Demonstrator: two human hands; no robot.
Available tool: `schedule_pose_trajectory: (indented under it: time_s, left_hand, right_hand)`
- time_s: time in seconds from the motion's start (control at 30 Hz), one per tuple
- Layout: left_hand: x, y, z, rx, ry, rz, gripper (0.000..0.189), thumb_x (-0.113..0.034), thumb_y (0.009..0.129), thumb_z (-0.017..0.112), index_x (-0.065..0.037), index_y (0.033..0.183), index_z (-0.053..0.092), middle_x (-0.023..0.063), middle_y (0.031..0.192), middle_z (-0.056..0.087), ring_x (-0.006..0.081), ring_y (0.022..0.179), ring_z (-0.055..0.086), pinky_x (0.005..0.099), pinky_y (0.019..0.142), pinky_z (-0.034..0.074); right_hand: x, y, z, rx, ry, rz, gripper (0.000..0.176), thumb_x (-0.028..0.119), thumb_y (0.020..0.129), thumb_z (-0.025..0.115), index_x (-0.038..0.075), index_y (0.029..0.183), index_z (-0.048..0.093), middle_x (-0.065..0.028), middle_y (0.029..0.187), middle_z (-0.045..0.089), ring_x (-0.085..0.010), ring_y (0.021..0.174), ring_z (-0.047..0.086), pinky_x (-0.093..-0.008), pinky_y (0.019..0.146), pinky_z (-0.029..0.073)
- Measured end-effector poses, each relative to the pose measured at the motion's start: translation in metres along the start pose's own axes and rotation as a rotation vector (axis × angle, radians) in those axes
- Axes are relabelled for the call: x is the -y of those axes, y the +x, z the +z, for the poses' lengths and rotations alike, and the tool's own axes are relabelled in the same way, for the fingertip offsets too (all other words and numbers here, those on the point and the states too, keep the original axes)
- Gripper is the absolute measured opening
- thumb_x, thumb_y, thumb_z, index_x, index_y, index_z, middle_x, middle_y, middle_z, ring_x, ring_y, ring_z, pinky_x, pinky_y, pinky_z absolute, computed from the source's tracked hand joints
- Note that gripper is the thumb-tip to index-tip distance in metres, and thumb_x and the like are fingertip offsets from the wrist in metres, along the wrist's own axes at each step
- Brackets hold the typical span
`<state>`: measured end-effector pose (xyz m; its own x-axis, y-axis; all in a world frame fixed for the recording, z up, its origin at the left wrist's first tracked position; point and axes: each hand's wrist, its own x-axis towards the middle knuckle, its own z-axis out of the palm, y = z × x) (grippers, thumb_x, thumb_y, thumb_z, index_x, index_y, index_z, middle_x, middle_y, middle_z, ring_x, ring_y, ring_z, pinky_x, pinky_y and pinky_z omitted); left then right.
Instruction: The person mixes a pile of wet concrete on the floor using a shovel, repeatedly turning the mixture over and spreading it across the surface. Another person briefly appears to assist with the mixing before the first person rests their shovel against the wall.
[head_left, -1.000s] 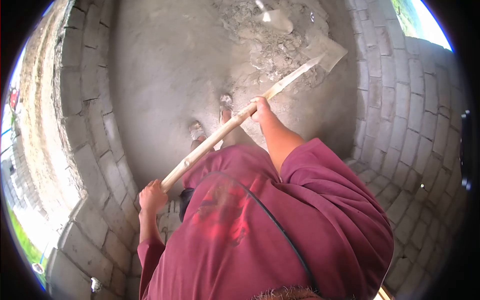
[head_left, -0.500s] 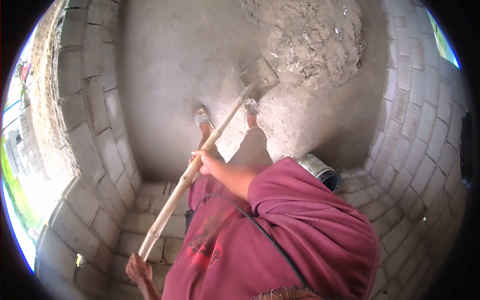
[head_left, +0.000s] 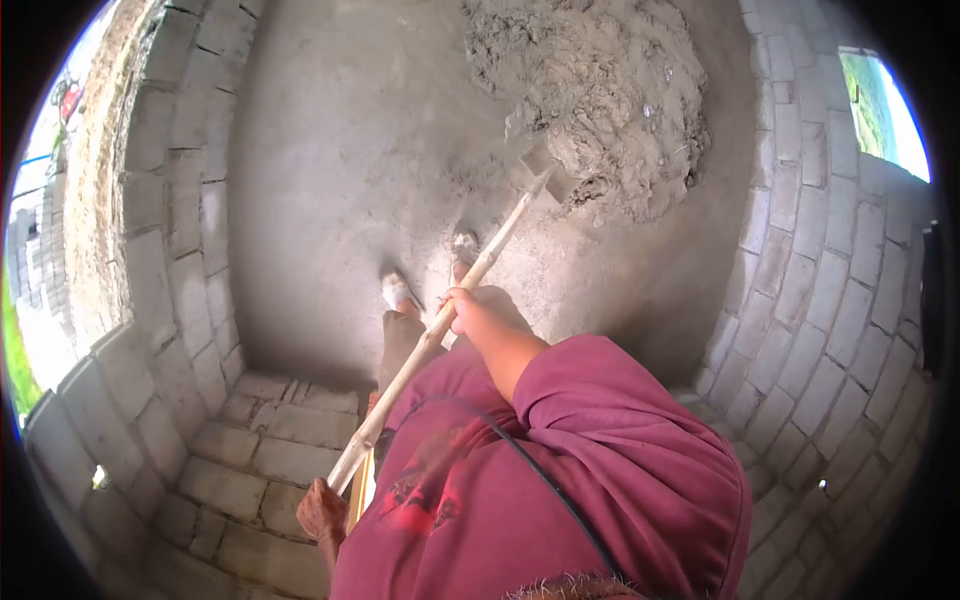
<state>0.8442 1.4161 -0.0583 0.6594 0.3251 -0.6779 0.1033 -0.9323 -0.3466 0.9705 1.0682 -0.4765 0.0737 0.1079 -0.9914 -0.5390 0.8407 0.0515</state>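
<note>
A shovel with a long pale wooden handle (head_left: 410, 372) slants across the front of my body. My right hand (head_left: 465, 310) is closed round the middle of the handle. At the handle's lower-left end, my left hand (head_left: 323, 511) grips it beside my hip. The square, mud-coated shovel blade (head_left: 560, 188) meets the near edge of a heap of wet grey mortar (head_left: 625, 100). Part of the blade is hidden by the mortar. My feet stand on the floor, short of the heap.
Grey block walls rise at the left (head_left: 185, 220) and right (head_left: 800, 230), with another behind me. Smooth grey floor (head_left: 330, 150) spreads around the heap. An opening (head_left: 885, 110) shows in the right wall. A black cable (head_left: 520, 465) hangs across my shirt.
The blade has moved up and right, from the floor beside the heap into its near edge. Both hands moved rightward with the handle. The bucket by my right side is now hidden.
</note>
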Motion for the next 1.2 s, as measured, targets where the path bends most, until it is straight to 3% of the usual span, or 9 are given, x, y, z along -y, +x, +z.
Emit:
schedule_pose_trajectory:
  time_s: [0.2, 0.27, 0.3, 0.37, 0.5, 0.7, 0.8, 1.07, 1.2]
  left_hand:
    - [-0.013, 0.015, 0.023, 0.187, -0.066, 0.042, 0.014, -0.014, 0.084, 0.057, -0.008, 0.094, 0.065, 0.0194, 0.091, 0.073, 0.0408, 0.090, 0.071, 0.0513, 0.079, 0.056]
    - [-0.034, 0.026, 0.036, 0.317, -0.098, 0.086, 0.022, -0.014, 0.083, 0.056, -0.008, 0.101, 0.067, 0.0213, 0.096, 0.073, 0.0412, 0.095, 0.071, 0.0502, 0.083, 0.056]
    - [-0.044, 0.036, 0.050, 0.359, -0.133, 0.126, 0.024, -0.015, 0.082, 0.057, -0.008, 0.103, 0.067, 0.0215, 0.097, 0.073, 0.0416, 0.095, 0.071, 0.0503, 0.085, 0.056]
    - [-0.072, 0.049, 0.060, 0.388, -0.253, 0.229, 0.029, -0.017, 0.080, 0.064, -0.008, 0.107, 0.067, 0.0214, 0.101, 0.073, 0.0419, 0.098, 0.070, 0.0500, 0.087, 0.056]
    - [-0.103, 0.080, 0.060, 0.359, -0.535, 0.586, 0.048, -0.023, 0.068, 0.077, -0.007, 0.113, 0.070, 0.0230, 0.099, 0.072, 0.0407, 0.095, 0.069, 0.0467, 0.085, 0.056]
    - [-0.090, 0.075, 0.060, 0.292, -0.523, 0.691, 0.042, -0.021, 0.068, 0.075, -0.007, 0.108, 0.069, 0.0202, 0.096, 0.073, 0.0394, 0.093, 0.069, 0.0462, 0.084, 0.056]
    - [-0.063, 0.048, 0.058, 0.094, -0.434, 0.548, 0.036, -0.021, 0.072, 0.074, -0.008, 0.105, 0.068, 0.0181, 0.093, 0.073, 0.0378, 0.093, 0.070, 0.0471, 0.083, 0.055]
    - [0.037, -0.023, 0.089, -0.236, -0.200, 0.193, 0.016, -0.008, 0.084, 0.059, -0.010, 0.099, 0.063, 0.0098, 0.098, 0.068, 0.0374, 0.090, 0.067, 0.0477, 0.085, 0.054]
    - [0.053, -0.085, 0.061, 0.008, 0.098, -0.172, 0.006, -0.009, 0.082, 0.063, -0.009, 0.089, 0.062, 0.0089, 0.088, 0.066, 0.0329, 0.091, 0.068, 0.0438, 0.081, 0.055]
  right_hand:
    - [0.021, -0.028, -0.015, -0.114, -0.100, -0.160, 0.010, 0.007, 0.076, 0.065, 0.003, 0.077, 0.056, -0.0115, 0.070, 0.054, -0.0279, 0.058, 0.058, -0.0408, 0.058, 0.054]
    - [0.038, -0.056, -0.030, -0.116, -0.275, -0.502, 0.010, 0.003, 0.070, 0.065, -0.001, 0.074, 0.057, -0.0135, 0.069, 0.058, -0.0287, 0.060, 0.062, -0.0406, 0.057, 0.053]
    - [0.065, -0.052, -0.026, -0.247, -0.189, -0.348, 0.011, 0.003, 0.069, 0.065, -0.003, 0.075, 0.058, -0.0145, 0.071, 0.060, -0.0293, 0.062, 0.064, -0.0412, 0.057, 0.053]
    - [0.101, -0.037, -0.050, -0.381, -0.412, -0.526, 0.031, 0.010, 0.072, 0.075, -0.007, 0.096, 0.065, -0.0182, 0.083, 0.067, -0.0322, 0.073, 0.068, -0.0436, 0.066, 0.056]
    - [0.181, -0.039, -0.069, -0.659, -0.714, -0.816, 0.052, 0.018, 0.070, 0.079, -0.013, 0.108, 0.063, -0.0229, 0.099, 0.071, -0.0328, 0.090, 0.072, -0.0406, 0.079, 0.058]
    - [0.168, -0.166, -0.043, -0.676, -0.725, -1.018, 0.063, 0.018, 0.070, 0.080, -0.013, 0.119, 0.057, -0.0264, 0.111, 0.068, -0.0371, 0.103, 0.069, -0.0395, 0.087, 0.056]
    - [0.133, -0.168, -0.049, -0.463, -0.471, -0.969, 0.059, 0.016, 0.071, 0.080, -0.011, 0.118, 0.057, -0.0221, 0.105, 0.068, -0.0354, 0.094, 0.068, -0.0407, 0.081, 0.057]
    - [-0.002, -0.079, -0.078, -0.111, 0.067, -0.218, 0.031, 0.013, 0.078, 0.071, 0.005, 0.103, 0.054, -0.0121, 0.081, 0.059, -0.0352, 0.072, 0.062, -0.0552, 0.074, 0.057]
    - [-0.096, -0.068, -0.086, 0.065, 0.171, 0.071, 0.023, 0.018, 0.082, 0.070, 0.009, 0.094, 0.052, -0.0097, 0.071, 0.053, -0.0285, 0.062, 0.056, -0.0495, 0.070, 0.055]
